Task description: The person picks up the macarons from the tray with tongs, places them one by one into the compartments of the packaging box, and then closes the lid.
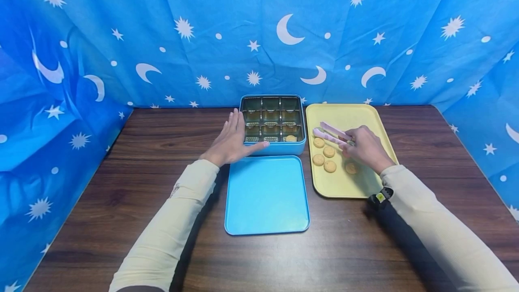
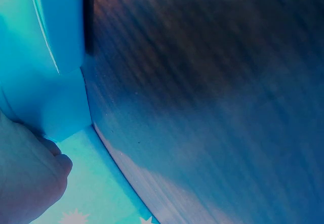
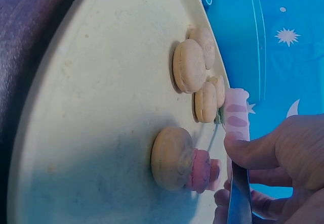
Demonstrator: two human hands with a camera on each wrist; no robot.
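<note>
My right hand (image 1: 365, 148) grips pink patterned tongs (image 1: 329, 137) over a yellow tray (image 1: 340, 188). The tongs' tips stand apart, close above a round biscuit (image 1: 318, 142) at the tray's left side. Several more biscuits lie near it, and a single biscuit (image 1: 350, 168) sits below the hand. In the right wrist view, small pink round pieces (image 3: 201, 171) show beside that biscuit. My left hand (image 1: 230, 143) rests against the left side of a blue tin (image 1: 279, 148), fingers straight, thumb along the front rim. One biscuit (image 1: 291, 139) lies in the tin's front right compartment.
A blue lid (image 1: 267, 197) lies flat on the dark wooden table (image 1: 162, 134), right in front of the tin. The tray stands close to the tin's right side. A blue curtain (image 1: 243, 21) with moons and stars hangs behind the table.
</note>
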